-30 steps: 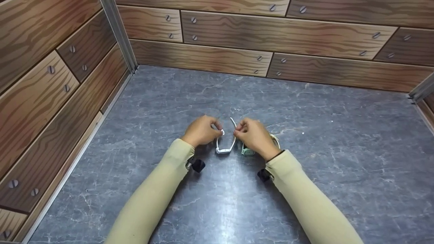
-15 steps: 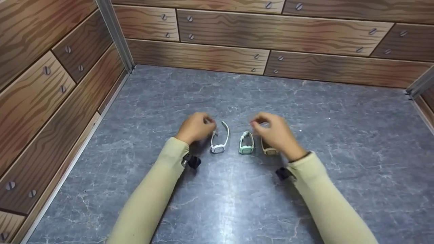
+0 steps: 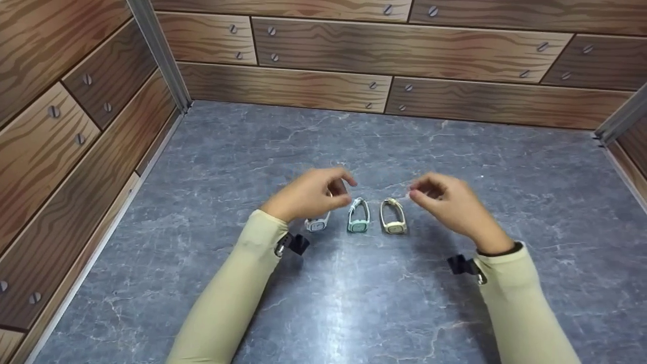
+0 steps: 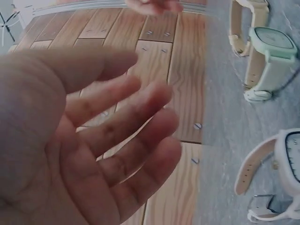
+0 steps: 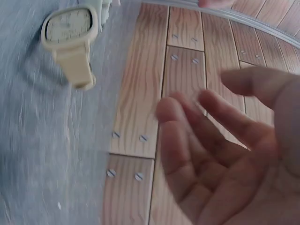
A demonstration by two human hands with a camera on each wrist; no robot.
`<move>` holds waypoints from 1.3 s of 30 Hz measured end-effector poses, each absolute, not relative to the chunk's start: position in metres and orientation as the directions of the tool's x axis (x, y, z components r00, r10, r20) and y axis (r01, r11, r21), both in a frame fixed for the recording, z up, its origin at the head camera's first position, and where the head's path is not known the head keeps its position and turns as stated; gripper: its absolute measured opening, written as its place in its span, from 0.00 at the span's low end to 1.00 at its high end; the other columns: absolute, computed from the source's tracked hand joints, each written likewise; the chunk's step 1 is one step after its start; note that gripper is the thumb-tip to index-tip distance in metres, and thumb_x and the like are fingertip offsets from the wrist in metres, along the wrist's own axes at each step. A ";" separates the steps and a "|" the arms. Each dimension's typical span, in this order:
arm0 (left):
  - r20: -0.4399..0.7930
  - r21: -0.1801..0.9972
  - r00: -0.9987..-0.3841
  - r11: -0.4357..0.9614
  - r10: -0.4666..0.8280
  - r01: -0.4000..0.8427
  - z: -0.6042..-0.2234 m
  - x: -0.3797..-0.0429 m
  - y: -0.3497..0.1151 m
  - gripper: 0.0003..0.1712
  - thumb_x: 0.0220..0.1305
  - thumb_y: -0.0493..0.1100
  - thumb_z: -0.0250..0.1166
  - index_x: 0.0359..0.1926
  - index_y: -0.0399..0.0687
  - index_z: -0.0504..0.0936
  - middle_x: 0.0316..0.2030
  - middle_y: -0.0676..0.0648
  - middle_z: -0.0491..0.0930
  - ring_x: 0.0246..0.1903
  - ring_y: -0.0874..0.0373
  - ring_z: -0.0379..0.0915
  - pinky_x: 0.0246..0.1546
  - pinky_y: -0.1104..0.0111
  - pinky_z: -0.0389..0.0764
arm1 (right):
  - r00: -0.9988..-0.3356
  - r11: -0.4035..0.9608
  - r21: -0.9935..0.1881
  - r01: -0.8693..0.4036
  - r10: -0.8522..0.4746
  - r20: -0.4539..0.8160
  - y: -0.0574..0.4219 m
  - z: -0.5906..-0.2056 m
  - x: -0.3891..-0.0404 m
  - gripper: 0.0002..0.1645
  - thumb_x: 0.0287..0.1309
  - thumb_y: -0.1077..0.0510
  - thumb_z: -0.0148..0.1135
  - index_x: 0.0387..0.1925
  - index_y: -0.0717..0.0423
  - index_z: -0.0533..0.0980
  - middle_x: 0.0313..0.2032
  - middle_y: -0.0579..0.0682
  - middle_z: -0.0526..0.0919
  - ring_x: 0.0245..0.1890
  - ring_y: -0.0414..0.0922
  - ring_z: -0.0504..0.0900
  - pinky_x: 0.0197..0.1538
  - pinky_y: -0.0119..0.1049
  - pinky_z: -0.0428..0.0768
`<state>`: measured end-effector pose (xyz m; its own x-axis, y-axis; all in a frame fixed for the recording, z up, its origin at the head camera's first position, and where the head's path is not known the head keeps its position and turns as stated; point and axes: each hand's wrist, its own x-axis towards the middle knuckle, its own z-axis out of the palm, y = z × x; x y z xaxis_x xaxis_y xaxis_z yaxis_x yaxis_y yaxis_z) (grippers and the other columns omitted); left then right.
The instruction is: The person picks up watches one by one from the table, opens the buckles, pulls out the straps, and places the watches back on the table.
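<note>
Three wristwatches stand in a row on the grey marbled table (image 3: 283, 293): a white one (image 3: 317, 226), a mint green one (image 3: 358, 227) and a cream one (image 3: 395, 228). My left hand (image 3: 313, 194) hovers over the white watch and hides most of its strap; the fingers are loosely bent and hold nothing. In the left wrist view the white watch's strap (image 4: 255, 164) lies unfastened, its free end apart from the buckle (image 4: 262, 206). To the right of the cream watch my right hand (image 3: 450, 202) is in the air with relaxed, bent fingers and nothing in them.
Wood-patterned panels (image 3: 323, 48) wall the table at the back and on both sides. Metal corner posts (image 3: 162, 60) stand at the back corners. A small black wrist camera (image 3: 298, 244) hangs from the left sleeve, and another (image 3: 457, 265) from the right.
My hands have let go of the white watch's strap. The right hand has moved right, past the green and cream watches, uncovering them. My left hand has shifted over the white watch.
</note>
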<state>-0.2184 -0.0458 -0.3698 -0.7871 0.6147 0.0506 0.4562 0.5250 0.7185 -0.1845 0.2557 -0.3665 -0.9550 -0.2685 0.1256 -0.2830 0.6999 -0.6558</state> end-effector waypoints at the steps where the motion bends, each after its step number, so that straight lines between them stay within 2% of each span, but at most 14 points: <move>1: 0.038 0.707 -0.771 0.528 0.636 0.470 -0.371 -0.218 -0.045 0.17 0.71 0.42 0.67 0.58 0.48 0.81 0.39 0.52 0.85 0.38 0.59 0.80 0.43 0.65 0.82 | -0.952 0.716 -0.637 -0.285 -0.287 0.103 0.257 -0.366 -0.183 0.12 0.71 0.55 0.65 0.47 0.60 0.83 0.40 0.52 0.87 0.39 0.45 0.82 0.45 0.36 0.80; 5: -0.020 0.644 -0.723 0.562 0.690 0.519 -0.379 -0.219 -0.040 0.15 0.69 0.41 0.68 0.56 0.46 0.84 0.42 0.51 0.86 0.44 0.57 0.82 0.50 0.63 0.81 | -0.937 0.740 -0.600 -0.303 -0.348 0.043 0.258 -0.366 -0.181 0.12 0.70 0.55 0.66 0.47 0.58 0.83 0.40 0.50 0.87 0.40 0.46 0.82 0.48 0.44 0.80; 8: -0.058 0.597 -0.707 0.592 0.705 0.542 -0.385 -0.218 -0.036 0.13 0.69 0.41 0.68 0.53 0.49 0.86 0.43 0.53 0.87 0.50 0.54 0.79 0.54 0.60 0.78 | -0.922 0.728 -0.607 -0.320 -0.385 0.024 0.254 -0.370 -0.183 0.10 0.69 0.56 0.66 0.46 0.58 0.84 0.39 0.50 0.87 0.40 0.46 0.82 0.48 0.44 0.81; 11: -0.085 0.559 -0.704 0.619 0.705 0.552 -0.389 -0.216 -0.033 0.13 0.67 0.41 0.71 0.52 0.51 0.87 0.42 0.54 0.88 0.52 0.53 0.76 0.61 0.58 0.74 | -0.911 0.716 -0.613 -0.332 -0.412 0.012 0.251 -0.375 -0.185 0.08 0.68 0.58 0.67 0.44 0.58 0.83 0.37 0.49 0.86 0.39 0.45 0.82 0.47 0.44 0.81; 13: -0.102 0.534 -0.708 0.639 0.699 0.554 -0.392 -0.216 -0.031 0.13 0.66 0.41 0.72 0.51 0.53 0.87 0.42 0.54 0.88 0.52 0.53 0.75 0.62 0.58 0.74 | -0.907 0.712 -0.617 -0.335 -0.420 0.008 0.249 -0.378 -0.185 0.07 0.67 0.58 0.67 0.43 0.57 0.83 0.36 0.48 0.86 0.38 0.45 0.82 0.46 0.43 0.81; 16: -0.108 0.505 -0.718 0.660 0.687 0.556 -0.395 -0.215 -0.028 0.15 0.64 0.42 0.74 0.52 0.52 0.87 0.42 0.53 0.88 0.50 0.54 0.77 0.61 0.60 0.75 | -0.904 0.707 -0.621 -0.338 -0.427 0.005 0.248 -0.382 -0.185 0.06 0.67 0.58 0.68 0.42 0.56 0.83 0.35 0.47 0.86 0.37 0.44 0.82 0.45 0.42 0.81; 18: -0.106 0.495 -0.722 0.666 0.683 0.558 -0.398 -0.215 -0.027 0.16 0.63 0.42 0.75 0.52 0.52 0.87 0.41 0.52 0.88 0.47 0.55 0.80 0.54 0.61 0.79 | -0.902 0.707 -0.621 -0.339 -0.431 0.002 0.247 -0.384 -0.184 0.06 0.67 0.58 0.68 0.42 0.56 0.83 0.35 0.47 0.86 0.36 0.43 0.82 0.44 0.42 0.81; 20: -0.098 0.492 -0.725 0.667 0.681 0.560 -0.399 -0.215 -0.026 0.16 0.61 0.42 0.76 0.51 0.51 0.87 0.40 0.51 0.88 0.44 0.57 0.82 0.51 0.62 0.80 | -0.901 0.709 -0.619 -0.339 -0.433 -0.003 0.247 -0.385 -0.184 0.06 0.67 0.57 0.67 0.41 0.56 0.83 0.35 0.47 0.85 0.36 0.43 0.81 0.43 0.41 0.81; 24: -0.072 0.457 -0.723 0.667 0.687 0.589 -0.400 -0.215 -0.026 0.13 0.57 0.42 0.77 0.45 0.52 0.88 0.35 0.54 0.88 0.38 0.59 0.82 0.52 0.62 0.78 | -0.902 0.715 -0.610 -0.342 -0.431 0.000 0.247 -0.385 -0.184 0.06 0.68 0.56 0.67 0.41 0.55 0.83 0.34 0.46 0.86 0.35 0.42 0.81 0.42 0.40 0.80; 30: -0.048 0.427 -0.710 0.657 0.703 0.621 -0.404 -0.217 -0.024 0.10 0.54 0.43 0.79 0.39 0.52 0.90 0.32 0.55 0.88 0.37 0.59 0.79 0.47 0.64 0.78 | -0.895 0.708 -0.602 -0.370 -0.446 0.025 0.247 -0.387 -0.185 0.06 0.68 0.56 0.67 0.40 0.55 0.84 0.34 0.46 0.86 0.35 0.41 0.81 0.42 0.40 0.80; 35: -0.041 0.435 -0.702 0.645 0.711 0.628 -0.405 -0.218 -0.021 0.11 0.55 0.44 0.79 0.40 0.51 0.90 0.34 0.54 0.88 0.37 0.60 0.82 0.45 0.66 0.80 | -0.895 0.705 -0.608 -0.365 -0.445 0.021 0.247 -0.387 -0.186 0.06 0.68 0.56 0.67 0.40 0.55 0.83 0.33 0.46 0.86 0.34 0.41 0.81 0.41 0.39 0.81; 39: 0.000 0.424 -0.696 0.630 0.718 0.651 -0.407 -0.219 -0.019 0.08 0.58 0.43 0.77 0.39 0.50 0.90 0.34 0.54 0.88 0.37 0.60 0.82 0.44 0.65 0.81 | -0.903 0.710 -0.614 -0.346 -0.430 0.012 0.246 -0.386 -0.187 0.07 0.69 0.55 0.66 0.41 0.55 0.84 0.33 0.45 0.85 0.33 0.42 0.81 0.40 0.39 0.80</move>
<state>-0.2185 -0.0190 -0.4070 -0.6956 0.7184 0.0004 0.6509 0.6300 0.4236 -0.1865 0.2463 -0.3863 -0.9028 -0.4299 0.0122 -0.3462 0.7096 -0.6137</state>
